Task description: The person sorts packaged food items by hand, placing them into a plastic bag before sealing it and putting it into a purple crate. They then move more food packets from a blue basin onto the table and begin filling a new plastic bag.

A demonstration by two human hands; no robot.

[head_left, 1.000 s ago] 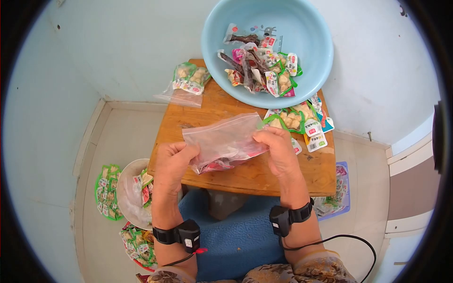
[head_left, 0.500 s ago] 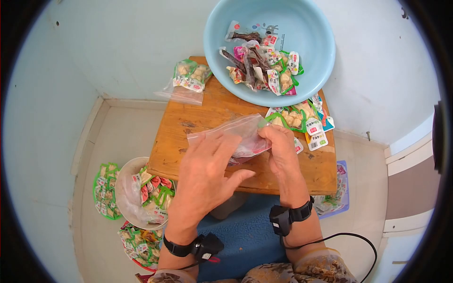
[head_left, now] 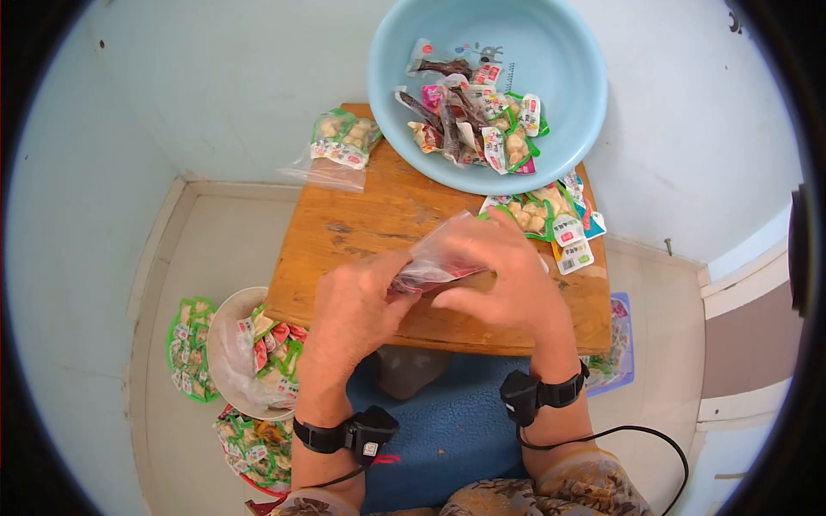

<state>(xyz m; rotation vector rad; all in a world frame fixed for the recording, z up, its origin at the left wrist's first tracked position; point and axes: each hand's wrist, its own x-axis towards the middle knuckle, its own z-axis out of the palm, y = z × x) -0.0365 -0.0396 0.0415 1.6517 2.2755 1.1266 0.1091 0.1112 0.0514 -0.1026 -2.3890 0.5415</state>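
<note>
A clear zip bag with something dark red inside is held over the front half of the wooden table. My left hand grips its left end, fingers closed on the plastic. My right hand is at the bag's right side, thumb apart from the fingers, which reach over the plastic; whether they pinch it is hidden. Beyond it lie several green-edged food packets. Another clear bag with pale food packets rests at the table's back left corner.
A blue basin holding mixed snack packets stands at the table's back. On the floor are a white bowl of packets, a green-edged heap, another filled container and a purple basket at right.
My left hand has closed on the bag's left end. The right hand has shifted over the bag, its thumb now spread. The bag is more bunched and turned.
</note>
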